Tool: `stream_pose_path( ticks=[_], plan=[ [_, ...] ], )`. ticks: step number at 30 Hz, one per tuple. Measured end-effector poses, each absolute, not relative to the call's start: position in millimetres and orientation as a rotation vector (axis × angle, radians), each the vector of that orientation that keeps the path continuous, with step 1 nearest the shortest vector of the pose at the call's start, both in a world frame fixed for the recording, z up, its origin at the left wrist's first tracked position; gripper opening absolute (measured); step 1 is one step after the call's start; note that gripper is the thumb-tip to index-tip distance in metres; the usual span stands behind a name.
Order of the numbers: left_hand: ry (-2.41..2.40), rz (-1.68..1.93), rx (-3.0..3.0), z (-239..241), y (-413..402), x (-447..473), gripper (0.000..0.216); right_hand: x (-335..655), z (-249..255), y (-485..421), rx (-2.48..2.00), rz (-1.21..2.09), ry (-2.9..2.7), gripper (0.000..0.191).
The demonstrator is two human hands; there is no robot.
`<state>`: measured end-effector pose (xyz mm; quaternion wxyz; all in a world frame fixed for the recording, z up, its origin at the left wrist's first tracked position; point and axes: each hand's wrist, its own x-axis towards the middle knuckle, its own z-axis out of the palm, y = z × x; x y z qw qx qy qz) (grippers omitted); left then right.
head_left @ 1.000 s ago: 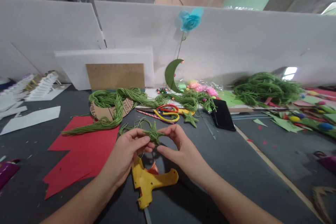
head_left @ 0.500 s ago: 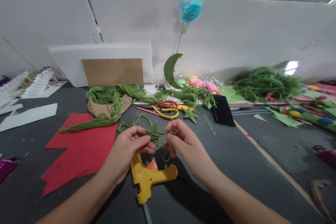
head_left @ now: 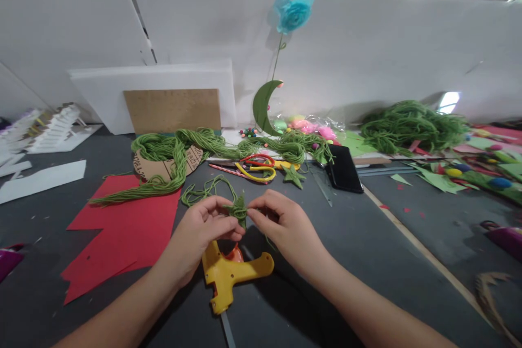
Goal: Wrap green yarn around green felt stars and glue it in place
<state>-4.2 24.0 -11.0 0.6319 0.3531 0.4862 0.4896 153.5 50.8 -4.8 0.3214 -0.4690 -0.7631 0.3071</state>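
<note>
A small green star wrapped with yarn is pinched between the thumb and fingers of my left hand. My right hand is closed at the star's right side, thumb and forefinger together where the yarn lies; the fingertips partly hide it. Loose green yarn trails behind my left hand. Below both hands a yellow glue gun with an orange trigger lies on the dark table, a glue stick poking from its near end. Another green star rests beyond my right hand.
Scissors with red and yellow handles lie behind the hands, near a black phone. Red paper and a yarn skein on cardboard are at left. A green crescent stands against the white board, with a yarn heap at right.
My right hand has moved left, closing in on the star and my left hand. Its fingers now meet at the star's edge, where earlier they held yarn farther out.
</note>
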Motion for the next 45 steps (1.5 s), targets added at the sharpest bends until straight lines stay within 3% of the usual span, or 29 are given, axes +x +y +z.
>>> stream_pose_path(
  ticks=[5, 9, 13, 21, 24, 29, 41, 45],
  plan=[
    [1.147, 1.100, 0.844, -13.1, 24.2, -2.5, 0.020, 152.2, -4.9, 44.9, -1.264, 0.678, -1.995, 0.020],
    [1.143, 1.097, 0.852, -16.0, 25.1, -3.4, 0.016, 152.0, -2.8, 41.7, -1.125, 0.543, -2.123, 0.005],
    [1.123, 1.099, 0.849, -17.5, 25.1, -3.7, 0.012, 152.6, -2.0, 41.6, -1.094, 0.530, -2.149, 0.010],
    [1.078, 1.127, 0.770, -15.1, 24.6, -3.1, 0.012, 151.7, -3.2, 42.6, -1.245, 0.648, -2.030, 0.009],
    [1.081, 1.137, 0.757, -16.1, 24.7, -2.2, 0.013, 151.0, -3.9, 45.3, -1.310, 0.804, -1.939, 0.018],
    [1.085, 1.126, 0.813, -16.7, 23.1, -0.9, 0.010, 150.2, -2.4, 49.1, -1.306, 1.017, -1.900, 0.012],
    [1.334, 1.015, 1.261, -13.3, 23.3, -3.9, 0.004, 153.1, -1.0, 45.9, -1.268, 0.768, -2.020, 0.009],
    [1.304, 1.017, 1.104, -11.1, 23.3, -1.9, 0.009, 153.2, 0.5, 41.8, -1.279, 0.706, -1.990, 0.023]
  ],
)
